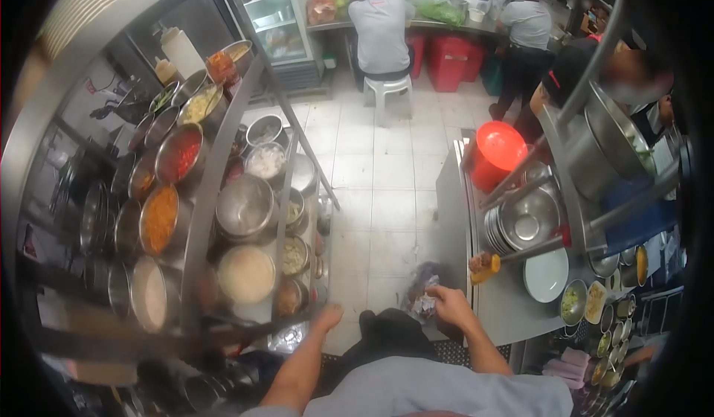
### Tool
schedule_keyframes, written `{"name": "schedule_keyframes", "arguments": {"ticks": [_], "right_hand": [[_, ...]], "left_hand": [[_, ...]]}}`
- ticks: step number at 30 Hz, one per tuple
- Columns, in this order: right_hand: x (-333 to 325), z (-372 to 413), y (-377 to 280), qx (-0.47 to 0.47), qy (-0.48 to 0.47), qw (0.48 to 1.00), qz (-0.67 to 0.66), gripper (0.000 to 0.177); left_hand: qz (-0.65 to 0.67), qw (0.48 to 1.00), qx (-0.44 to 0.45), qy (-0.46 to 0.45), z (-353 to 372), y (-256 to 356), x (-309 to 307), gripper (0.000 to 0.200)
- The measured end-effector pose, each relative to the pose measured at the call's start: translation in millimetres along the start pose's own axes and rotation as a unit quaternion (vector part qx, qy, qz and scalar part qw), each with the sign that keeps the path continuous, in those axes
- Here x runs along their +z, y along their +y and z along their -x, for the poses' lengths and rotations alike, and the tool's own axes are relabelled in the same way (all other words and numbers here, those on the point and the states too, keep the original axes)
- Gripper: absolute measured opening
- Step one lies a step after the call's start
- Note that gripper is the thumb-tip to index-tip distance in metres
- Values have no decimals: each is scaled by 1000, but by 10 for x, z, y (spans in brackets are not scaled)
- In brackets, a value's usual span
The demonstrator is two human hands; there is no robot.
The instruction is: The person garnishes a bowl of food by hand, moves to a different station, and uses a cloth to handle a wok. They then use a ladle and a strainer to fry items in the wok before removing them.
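My right hand (451, 307) pinches the top of a clear plastic bag (418, 298), which hangs over the tiled floor beside the steel counter (452, 216). Something pale and dark shows through the plastic, too blurred to name. On the other side, my left hand (328, 316) is curled closed, with nothing seen in it. It is close to the lower corner of the metal rack (204, 231). Near it on the rack stand a bowl of pale, grainy food (247, 274) and a smaller bowl of brownish food (290, 298).
Bowls of orange food (159, 220) and red pieces (181, 156) fill the left rack. On the right counter are a red bucket (500, 149), steel bowls (529, 212) and a white plate (547, 276). Ahead, one person (381, 30) sits on a stool; others stand at right.
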State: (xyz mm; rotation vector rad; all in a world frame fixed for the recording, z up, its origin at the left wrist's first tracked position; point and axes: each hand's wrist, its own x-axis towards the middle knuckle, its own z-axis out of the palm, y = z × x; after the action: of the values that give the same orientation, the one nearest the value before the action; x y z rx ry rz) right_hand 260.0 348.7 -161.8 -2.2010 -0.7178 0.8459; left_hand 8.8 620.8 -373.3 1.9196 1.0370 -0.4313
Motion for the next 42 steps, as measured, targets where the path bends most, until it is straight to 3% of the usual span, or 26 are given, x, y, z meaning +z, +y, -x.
{"name": "schedule_keyframes", "arguments": {"ticks": [1,2,3,6,9,11,14,16,18,20,22,23,25,26,28,30,32,33,37,39,40,41,42], "right_hand": [[-62,-25,-170,-2,12,999,34,30],[-53,-111,-213,3,26,999,27,29],[-37,-184,-207,8,39,999,21,29],[13,-482,-200,-18,77,997,18,29],[17,-955,-276,-47,109,993,-16,36],[-90,-1336,-373,12,62,998,-16,35],[-294,-2102,-462,20,53,998,4,30],[-424,-2439,-706,36,68,996,-41,22],[-905,-2821,-1133,66,94,985,-130,9],[-1151,-3227,-1148,-7,166,981,-101,2],[-1280,-3556,-1075,-64,223,968,-94,6],[-1361,-3742,-1028,-87,247,960,-104,9],[-1572,-4094,-962,-98,273,951,-111,14],[-1651,-4230,-949,-81,276,951,-112,16],[-1845,-4555,-978,-42,293,948,-117,20],[-1983,-4843,-1021,11,313,941,-130,24],[-2039,-5110,-922,8,336,935,-108,23],[-2163,-5248,-895,4,356,930,-92,23],[-2531,-5624,-999,200,352,906,-126,31],[-2668,-5810,-815,302,345,862,-217,38],[-2700,-5882,-664,309,337,870,-185,39],[-2653,-5953,-466,318,327,877,-155,40],[-2548,-6016,-294,329,317,880,-129,43]], "left_hand": [[-129,979,155,-7,-539,97,-119,49],[-59,991,121,19,-456,931,-495,48],[2,989,144,27,-873,1115,-512,45],[109,971,209,-31,-1111,2306,-931,44],[48,953,265,-138,-1424,3170,-1321,41],[-15,931,312,-189,-1743,3645,-1564,41],[-1,943,297,-151,-2334,4079,-1964,42],[25,955,269,-120,-2987,3936,-2145,41],[31,978,175,-111,-3283,3813,-2420,41],[55,987,90,-123,-3662,3530,-2524,42],[106,985,29,-130,-3945,3170,-2538,39],[62,987,87,-123,-4343,2577,-2418,35],[89,985,38,-141,-4550,2472,-2423,30],[155,971,-72,-168,-4338,2665,-2530,29],[-47,986,65,-147,-4579,2586,-2580,31],[-295,923,218,-117,-5029,2326,-2603,33],[-238,941,173,-168,-5494,2197,-2716,30],[-211,946,158,-191,-5825,2399,-2793,29],[-378,829,326,-250,-6616,3757,-3421,26],[-400,797,404,-204,-7454,4413,-3348,21],[-428,762,451,-180,-7820,4834,-3284,21],[-353,819,393,-222,-8319,5176,-3124,20],[-176,911,257,-271,-8239,5896,-3104,23]]}}
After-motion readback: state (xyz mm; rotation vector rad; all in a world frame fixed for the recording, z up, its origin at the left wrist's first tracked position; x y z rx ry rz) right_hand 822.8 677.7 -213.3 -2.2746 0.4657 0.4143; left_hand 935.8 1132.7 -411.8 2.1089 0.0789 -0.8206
